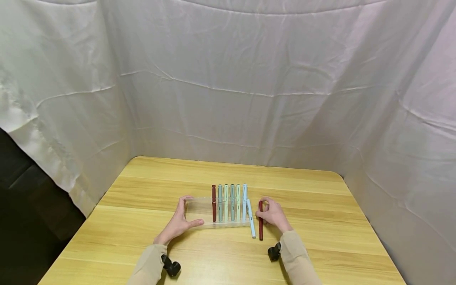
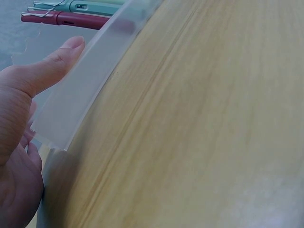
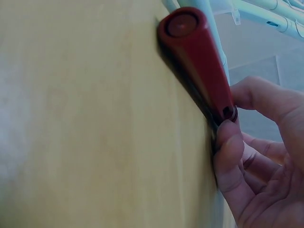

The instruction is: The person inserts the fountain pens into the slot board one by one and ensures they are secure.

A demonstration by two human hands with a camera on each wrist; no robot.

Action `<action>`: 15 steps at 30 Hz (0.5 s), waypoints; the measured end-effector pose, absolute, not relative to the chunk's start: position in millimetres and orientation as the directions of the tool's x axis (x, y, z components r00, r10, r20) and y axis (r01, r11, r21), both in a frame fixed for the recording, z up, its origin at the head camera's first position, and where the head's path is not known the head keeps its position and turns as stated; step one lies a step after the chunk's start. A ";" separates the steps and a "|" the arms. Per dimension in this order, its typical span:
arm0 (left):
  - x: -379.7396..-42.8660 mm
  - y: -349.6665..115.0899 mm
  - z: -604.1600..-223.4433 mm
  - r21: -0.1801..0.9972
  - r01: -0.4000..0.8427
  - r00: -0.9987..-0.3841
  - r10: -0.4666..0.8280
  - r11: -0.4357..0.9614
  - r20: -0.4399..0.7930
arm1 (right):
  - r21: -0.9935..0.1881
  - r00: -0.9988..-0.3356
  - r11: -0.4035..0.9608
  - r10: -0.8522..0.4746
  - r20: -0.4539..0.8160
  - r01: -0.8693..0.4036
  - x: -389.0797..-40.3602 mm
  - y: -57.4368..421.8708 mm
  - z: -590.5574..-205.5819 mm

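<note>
My left hand (image 1: 179, 221) grips the left end of a clear plastic tray (image 1: 199, 225), its thumb along the near wall. In the left wrist view the thumb lies over the frosted wall (image 2: 90, 90). A red pen (image 1: 214, 209) and several pens in teal, pale green and light blue (image 1: 244, 194) lie side by side across the tray. One light blue pen (image 1: 251, 223) lies slanted at the tray's right end. Just right of it, my right hand (image 1: 273, 215) pinches another red pen (image 3: 199, 61) between thumb and fingers, close to the tabletop.
The wooden table (image 1: 320, 221) extends around the tray on all sides. Pale curtains (image 1: 249, 99) hang behind it and at both sides. A dark object (image 1: 28, 206) stands beyond the left edge. Small black cameras (image 1: 171, 266) sit on both wrists.
</note>
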State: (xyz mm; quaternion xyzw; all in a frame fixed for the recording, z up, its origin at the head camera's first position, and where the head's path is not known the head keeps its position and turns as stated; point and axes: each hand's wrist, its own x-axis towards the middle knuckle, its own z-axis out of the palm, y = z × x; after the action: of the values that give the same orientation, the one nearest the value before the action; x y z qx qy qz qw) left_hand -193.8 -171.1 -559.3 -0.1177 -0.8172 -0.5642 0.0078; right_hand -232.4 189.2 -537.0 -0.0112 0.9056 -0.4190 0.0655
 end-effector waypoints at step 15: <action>-193.4 -171.2 -558.8 0.920 0.191 -0.974 0.185 0.342 0.133 | -0.759 -0.991 0.651 -0.077 -0.106 0.031 -230.9 192.0 -537.2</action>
State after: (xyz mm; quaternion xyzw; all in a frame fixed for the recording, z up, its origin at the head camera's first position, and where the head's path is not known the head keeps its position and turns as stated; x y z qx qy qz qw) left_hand -193.4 -171.2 -558.8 -0.1147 -0.8190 -0.5622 0.0028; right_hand -230.9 192.0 -537.2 -0.0127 0.9062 -0.4176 0.0644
